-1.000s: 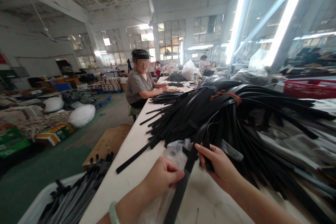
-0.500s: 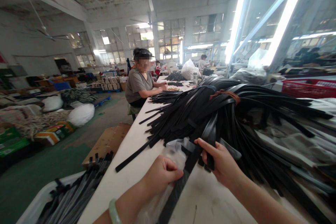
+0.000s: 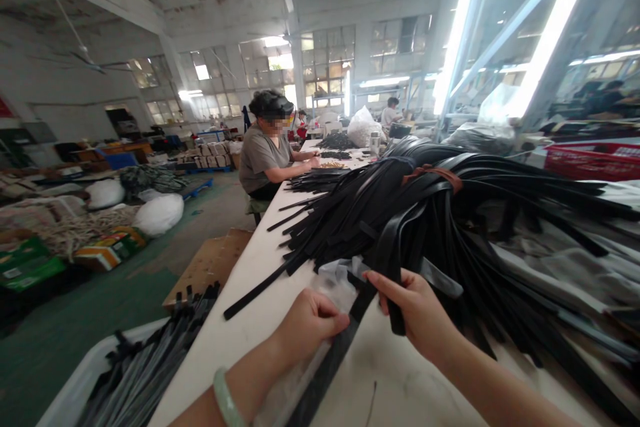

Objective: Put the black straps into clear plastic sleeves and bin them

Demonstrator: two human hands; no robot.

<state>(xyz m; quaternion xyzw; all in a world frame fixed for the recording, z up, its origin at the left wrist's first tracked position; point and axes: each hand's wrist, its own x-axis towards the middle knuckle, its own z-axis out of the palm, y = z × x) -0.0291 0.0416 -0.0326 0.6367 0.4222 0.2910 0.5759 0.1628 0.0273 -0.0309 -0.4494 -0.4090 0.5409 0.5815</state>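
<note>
My left hand (image 3: 306,328), a green bangle (image 3: 227,397) on its wrist, pinches the edge of a clear plastic sleeve (image 3: 336,285) beside a long black strap (image 3: 325,367). The strap runs down toward the lower frame edge, and the plastic seems to lie along it. My right hand (image 3: 421,310) is closed on the strap's upper part, thumb and forefinger pinching it. Another black strap end (image 3: 396,319) hangs against the right fingers. Just beyond both hands spreads a large heap of black straps (image 3: 350,213), bound by a brown tie (image 3: 443,177).
A white table (image 3: 250,340) stretches away. At its left sits a co-worker (image 3: 265,153) with hands over small parts. A white bin (image 3: 90,373) of wrapped straps and flat cardboard (image 3: 210,267) are on the floor at left. A red crate (image 3: 595,159) stands at right.
Both hands keep their grips, and the right has shifted slightly. A strap beside the right hand now arches up from the heap. The co-worker's head has lowered.
</note>
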